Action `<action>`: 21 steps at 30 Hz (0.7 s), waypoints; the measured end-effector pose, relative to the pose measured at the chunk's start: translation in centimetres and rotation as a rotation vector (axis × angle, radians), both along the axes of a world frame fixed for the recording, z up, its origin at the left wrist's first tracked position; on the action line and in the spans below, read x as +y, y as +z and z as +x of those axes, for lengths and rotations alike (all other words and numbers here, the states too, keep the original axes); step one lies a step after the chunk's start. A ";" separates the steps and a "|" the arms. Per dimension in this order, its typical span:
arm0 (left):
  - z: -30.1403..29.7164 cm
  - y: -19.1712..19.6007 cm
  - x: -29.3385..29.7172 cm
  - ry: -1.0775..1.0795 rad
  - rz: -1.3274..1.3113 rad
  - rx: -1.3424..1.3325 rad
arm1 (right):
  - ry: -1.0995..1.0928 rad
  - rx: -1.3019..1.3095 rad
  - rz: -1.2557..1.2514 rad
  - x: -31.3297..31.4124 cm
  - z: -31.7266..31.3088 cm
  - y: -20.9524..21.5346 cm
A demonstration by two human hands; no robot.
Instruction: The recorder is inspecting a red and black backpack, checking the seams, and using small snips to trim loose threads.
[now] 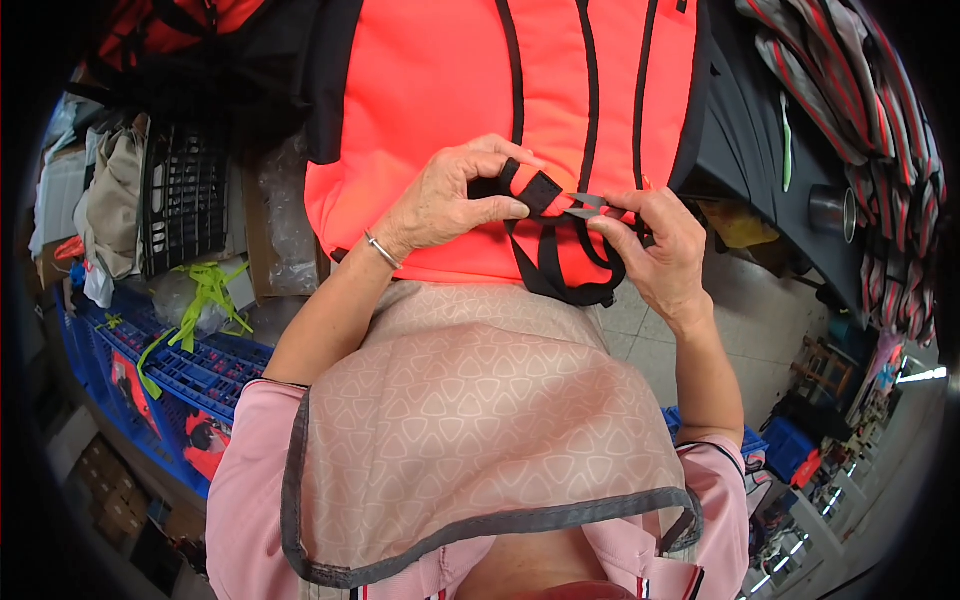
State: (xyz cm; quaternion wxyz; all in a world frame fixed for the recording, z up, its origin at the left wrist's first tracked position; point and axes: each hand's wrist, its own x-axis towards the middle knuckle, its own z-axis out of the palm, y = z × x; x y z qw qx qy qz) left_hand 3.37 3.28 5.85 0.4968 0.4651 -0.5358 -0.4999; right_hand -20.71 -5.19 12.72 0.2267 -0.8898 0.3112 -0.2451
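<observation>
A bright orange-red fabric article with black trim lies across the work surface in front of me. Between thumb and fingers, my left hand pinches a short orange and black strap with a dark square patch at its end. My right hand is closed round small thread snips. Their two blades point left and meet the strap's edge, slightly parted. Whether they touch a thread is too small to tell. Black webbing loops hang below both hands at the article's near edge.
Blue plastic crates with neon-yellow strips stand at left, below a black crate. To the right, a dark table holds a metal cup. Striped fabric pieces hang beyond it. A patterned apron covers my lap.
</observation>
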 end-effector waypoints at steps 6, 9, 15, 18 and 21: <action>0.0 0.2 0.0 -0.011 0.009 -0.013 | 0.079 0.021 -0.099 0.2 0.2 -0.1; -0.1 0.2 0.2 -0.005 0.029 0.004 | 0.064 0.041 -0.076 0.4 0.6 -0.1; -0.1 0.6 0.2 -0.005 0.074 0.038 | 0.065 -0.008 -0.129 0.1 1.1 -0.3; 0.0 0.7 0.1 -0.015 0.068 0.028 | 0.067 0.024 -0.164 -0.1 1.2 0.0; 0.1 0.6 0.1 -0.016 0.072 0.013 | 0.076 0.059 -0.153 0.0 1.2 0.0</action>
